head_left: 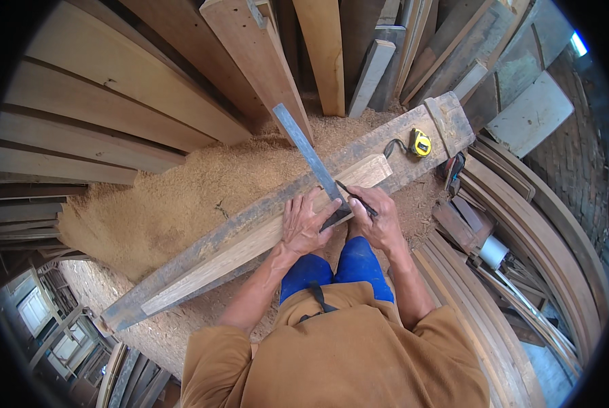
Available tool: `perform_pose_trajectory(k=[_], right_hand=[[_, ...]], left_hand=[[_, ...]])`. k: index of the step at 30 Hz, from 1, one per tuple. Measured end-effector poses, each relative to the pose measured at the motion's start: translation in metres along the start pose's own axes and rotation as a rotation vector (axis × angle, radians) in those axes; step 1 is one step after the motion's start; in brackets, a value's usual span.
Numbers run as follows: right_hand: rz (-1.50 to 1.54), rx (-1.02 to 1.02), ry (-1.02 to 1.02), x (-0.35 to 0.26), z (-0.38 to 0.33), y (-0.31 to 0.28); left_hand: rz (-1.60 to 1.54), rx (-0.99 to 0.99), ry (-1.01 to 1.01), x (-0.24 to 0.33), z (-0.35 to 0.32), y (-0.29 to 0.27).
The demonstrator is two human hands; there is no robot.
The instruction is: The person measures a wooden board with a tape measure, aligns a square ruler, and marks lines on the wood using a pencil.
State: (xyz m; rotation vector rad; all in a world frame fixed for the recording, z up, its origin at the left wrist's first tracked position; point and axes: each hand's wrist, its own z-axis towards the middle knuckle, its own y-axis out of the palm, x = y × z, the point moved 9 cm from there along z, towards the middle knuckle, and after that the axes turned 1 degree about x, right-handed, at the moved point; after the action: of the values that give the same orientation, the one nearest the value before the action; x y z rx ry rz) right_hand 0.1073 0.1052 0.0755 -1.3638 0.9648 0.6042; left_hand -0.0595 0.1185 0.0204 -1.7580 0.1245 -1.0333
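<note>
A long, pale wooden beam [233, 257] lies at a slant on a worn, thick plank [394, 130]. Across the beam rests a try square [304, 144], its grey metal blade reaching past the beam's far side and its dark stock against the near side. My left hand [304, 223] grips the stock of the square, with fingers spread over the beam's top. In my right hand [379, 216] is a slim dark pencil [360, 197], its tip at the right edge of the blade. My fingers partly hide the stock and the pencil.
A yellow tape measure [420, 143] sits on the plank's right end. Sawdust [161, 217] is heaped beyond it. Boards [114, 95] stand at the far side and left; curved timbers [535, 224] and a white cylinder [493, 251] are on the right.
</note>
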Motion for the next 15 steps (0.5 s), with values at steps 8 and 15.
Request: perform_pose_trajectory(k=[8,15], right_hand=[[-0.040,-0.211,0.002,0.000,0.000,-0.006],[0.094,-0.114,0.120,0.002,0.010,-0.006]], left_hand=[[-0.003,0.011,0.014,-0.003,-0.003,0.002],[-0.005,0.013,0.011,0.002,0.000,-0.002]])
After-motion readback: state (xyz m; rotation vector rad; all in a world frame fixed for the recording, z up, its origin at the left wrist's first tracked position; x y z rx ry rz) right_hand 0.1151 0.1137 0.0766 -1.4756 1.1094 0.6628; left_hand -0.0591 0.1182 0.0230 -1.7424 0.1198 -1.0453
